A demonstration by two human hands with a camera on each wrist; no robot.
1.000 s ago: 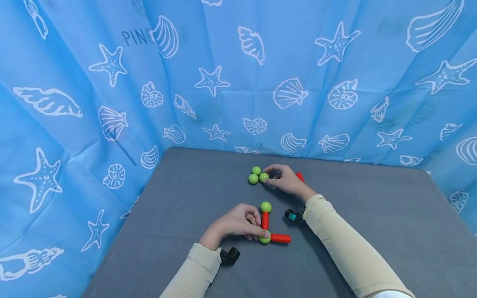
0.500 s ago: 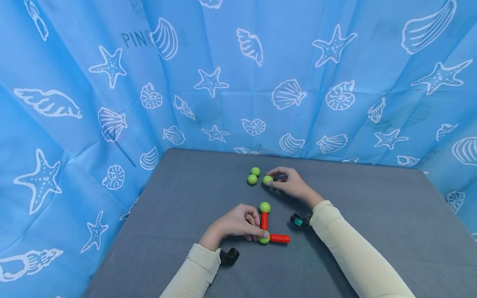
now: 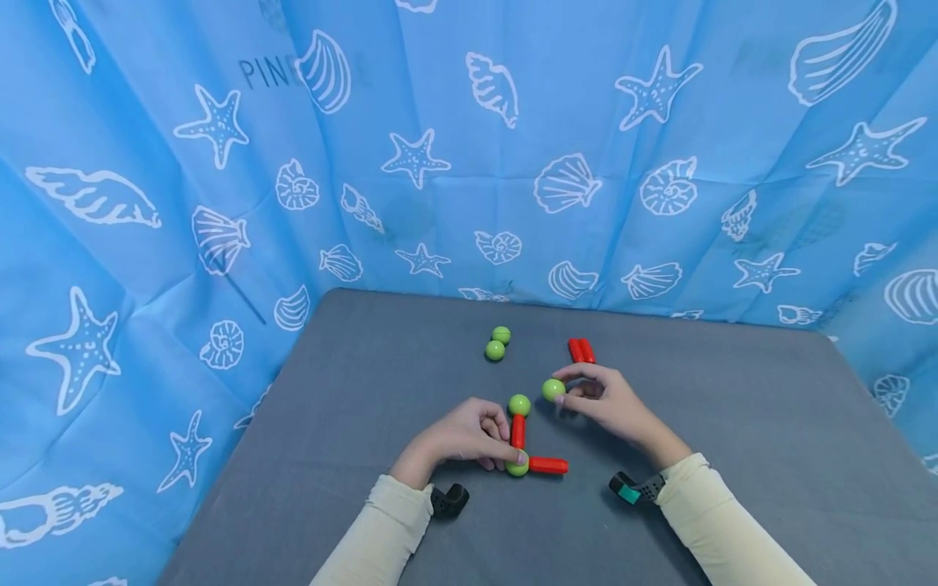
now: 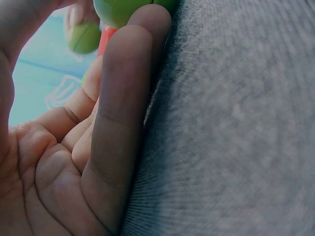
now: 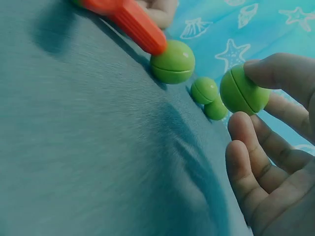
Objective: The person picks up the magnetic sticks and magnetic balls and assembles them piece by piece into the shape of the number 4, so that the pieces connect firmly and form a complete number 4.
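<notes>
My left hand (image 3: 469, 435) pinches the green ball (image 3: 517, 465) at the corner of an L-shaped piece on the table. Two red rods leave that ball: one rod (image 3: 518, 432) points away and ends in another green ball (image 3: 519, 405), the other rod (image 3: 548, 465) points right with a bare end. Between thumb and fingertips, my right hand (image 3: 604, 400) holds a loose green ball (image 5: 242, 90), raised over the cloth in the right wrist view. In the left wrist view the corner ball (image 4: 123, 11) shows at the fingertips of my left hand.
Two more green balls (image 3: 495, 351) lie together toward the back of the grey table (image 3: 396, 358). Behind my right hand rest two red rods (image 3: 581, 351) side by side. A blue curtain (image 3: 454, 220) with white shell prints hangs along the back and left.
My right hand has taken one ball from the group of three and carried it right and nearer, uncovering the two red rods behind. My left hand keeps its place on the corner ball.
</notes>
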